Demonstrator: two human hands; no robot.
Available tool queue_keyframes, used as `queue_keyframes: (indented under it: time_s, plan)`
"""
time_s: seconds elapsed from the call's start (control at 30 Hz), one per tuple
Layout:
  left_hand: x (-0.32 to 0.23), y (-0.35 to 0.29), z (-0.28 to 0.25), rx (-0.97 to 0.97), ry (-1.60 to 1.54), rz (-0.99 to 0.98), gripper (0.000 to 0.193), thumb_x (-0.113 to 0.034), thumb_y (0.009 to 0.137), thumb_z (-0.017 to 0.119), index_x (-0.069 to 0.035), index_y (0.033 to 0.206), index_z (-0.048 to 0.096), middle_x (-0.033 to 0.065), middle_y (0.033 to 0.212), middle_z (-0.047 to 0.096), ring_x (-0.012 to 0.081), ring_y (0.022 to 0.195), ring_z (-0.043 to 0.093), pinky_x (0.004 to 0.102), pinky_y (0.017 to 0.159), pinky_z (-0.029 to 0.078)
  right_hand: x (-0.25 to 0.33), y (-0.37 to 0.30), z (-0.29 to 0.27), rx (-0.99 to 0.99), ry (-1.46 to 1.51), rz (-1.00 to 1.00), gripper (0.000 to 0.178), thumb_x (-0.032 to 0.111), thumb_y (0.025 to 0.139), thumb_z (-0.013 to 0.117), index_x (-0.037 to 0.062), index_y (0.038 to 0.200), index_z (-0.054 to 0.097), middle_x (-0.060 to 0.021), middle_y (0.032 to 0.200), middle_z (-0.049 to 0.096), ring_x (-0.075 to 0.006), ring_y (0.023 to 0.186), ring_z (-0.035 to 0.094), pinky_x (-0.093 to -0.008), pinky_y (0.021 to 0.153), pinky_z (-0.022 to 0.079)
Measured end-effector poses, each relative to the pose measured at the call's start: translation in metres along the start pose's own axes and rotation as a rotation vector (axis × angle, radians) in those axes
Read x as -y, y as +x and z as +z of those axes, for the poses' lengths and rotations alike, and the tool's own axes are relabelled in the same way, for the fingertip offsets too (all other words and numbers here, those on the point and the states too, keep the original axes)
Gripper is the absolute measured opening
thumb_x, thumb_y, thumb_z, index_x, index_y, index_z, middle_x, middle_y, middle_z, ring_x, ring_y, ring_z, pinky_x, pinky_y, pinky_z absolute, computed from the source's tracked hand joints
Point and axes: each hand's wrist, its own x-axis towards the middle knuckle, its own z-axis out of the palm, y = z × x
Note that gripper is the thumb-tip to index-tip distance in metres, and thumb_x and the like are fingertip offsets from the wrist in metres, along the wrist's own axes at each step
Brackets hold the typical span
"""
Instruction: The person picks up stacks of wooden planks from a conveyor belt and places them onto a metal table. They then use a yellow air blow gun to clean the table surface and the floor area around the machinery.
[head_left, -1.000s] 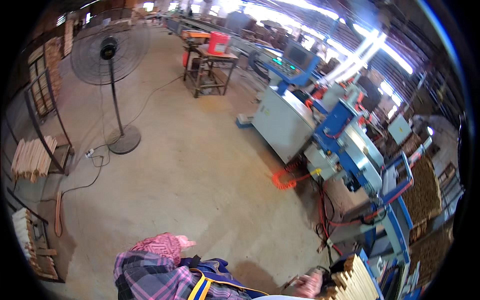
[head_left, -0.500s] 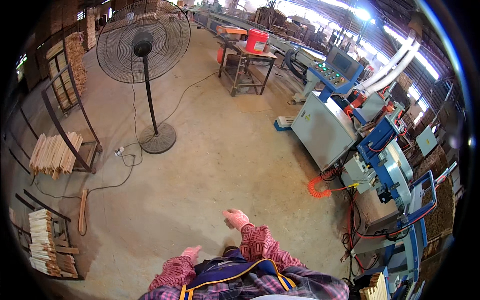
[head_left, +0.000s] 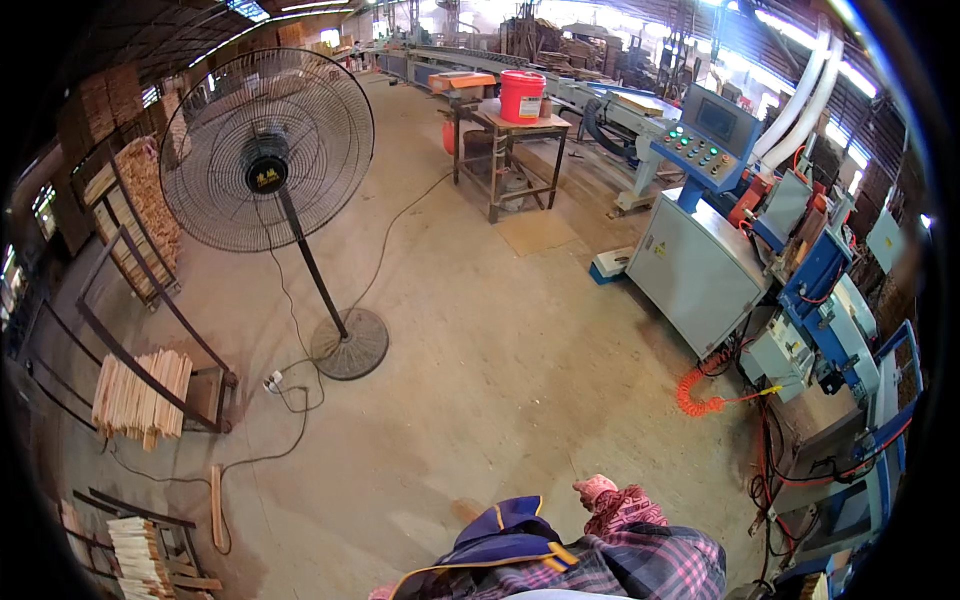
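Observation:
My right hand (head_left: 597, 488), in a pinkish glove, hangs over the concrete floor in front of my body. Its fingers are loosely bent and partly apart, with nothing visible in them. A patterned red sleeve covers that forearm. Of my left arm only a small pink patch (head_left: 382, 592) shows at the lower edge; the fingers there are hidden. A blue apron (head_left: 500, 535) with yellow edging lies over my plaid clothing. Neither hand visibly touches anything.
A pedestal fan (head_left: 266, 165) stands ahead left, its cord trailing over the floor. Racks with wood strips (head_left: 145, 392) line the left. On the right is a blue-grey machine (head_left: 690, 270) with an orange coiled hose (head_left: 697, 395). A red bucket (head_left: 521, 97) stands on a table (head_left: 505, 122).
The view has tilted up and shifted left, so the fan and machine appear lower and farther right. My right hand sits lower in the picture, and my left has mostly dropped out of view.

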Motion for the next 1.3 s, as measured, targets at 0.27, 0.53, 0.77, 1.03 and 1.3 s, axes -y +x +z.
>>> queue_keyframes:
  time_s: [0.27, 0.53, 0.77, 1.03, 1.3]
  plan:
    - [-0.11, 0.039, -0.144, -0.327, -0.18, 0.078, 0.036, -0.023, 0.084, 0.061, -0.011, 0.118, 0.055, 0.0166, 0.113, 0.062, 0.0363, 0.101, 0.06, 0.0431, 0.085, 0.049, 0.164, 0.199, -0.122, -0.133, -0.378, -0.498, 0.038, 0.037, 0.091, 0.046, 0.0058, 0.102, 0.066, -0.0188, 0.092, 0.067, -0.0367, 0.089, 0.064, -0.0488, 0.076, 0.051]
    - [-0.125, -0.017, -0.164, -0.016, -0.642, -0.109, 0.065, -0.06, 0.088, 0.044, -0.013, 0.132, 0.051, 0.0132, 0.131, 0.055, 0.031, 0.109, 0.059, 0.0422, 0.093, 0.045, 0.419, 0.127, -0.208, 0.213, 0.701, -0.476, 0.038, 0.036, 0.089, 0.056, 0.0028, 0.108, 0.063, -0.0073, 0.072, 0.065, -0.0138, 0.058, 0.06, -0.0288, 0.049, 0.044]
    - [0.029, -0.173, -0.084, -0.48, -1.327, -0.838, 0.062, -0.057, 0.086, 0.045, -0.009, 0.122, 0.062, 0.0175, 0.126, 0.059, 0.0325, 0.12, 0.053, 0.0446, 0.102, 0.039, 0.508, 0.12, -0.051, 0.289, -0.307, -0.998, 0.035, 0.033, 0.086, 0.059, 0.0061, 0.107, 0.065, -0.0142, 0.085, 0.068, -0.0261, 0.075, 0.065, -0.0381, 0.063, 0.052]
    - [0.023, -0.376, 0.174, -0.588, -0.944, -1.337, 0.034, -0.032, 0.087, 0.056, -0.007, 0.109, 0.061, 0.0144, 0.098, 0.067, 0.0331, 0.096, 0.063, 0.0418, 0.086, 0.048, 0.667, -0.029, 0.048, 0.312, -1.014, -1.76, 0.025, 0.025, 0.083, 0.057, 0.0176, 0.106, 0.059, -0.0143, 0.091, 0.066, -0.0343, 0.084, 0.065, -0.0441, 0.076, 0.051]
    - [-0.091, -0.304, 0.249, 0.062, -1.264, -1.293, 0.051, -0.026, 0.077, 0.067, -0.012, 0.123, 0.052, 0.0148, 0.111, 0.066, 0.0299, 0.106, 0.063, 0.0414, 0.088, 0.052, 0.871, -0.141, 0.148, 0.739, -0.533, -1.07, 0.035, 0.033, 0.087, 0.059, 0.0011, 0.102, 0.063, -0.0045, 0.065, 0.056, -0.0154, 0.052, 0.052, -0.0297, 0.044, 0.042]
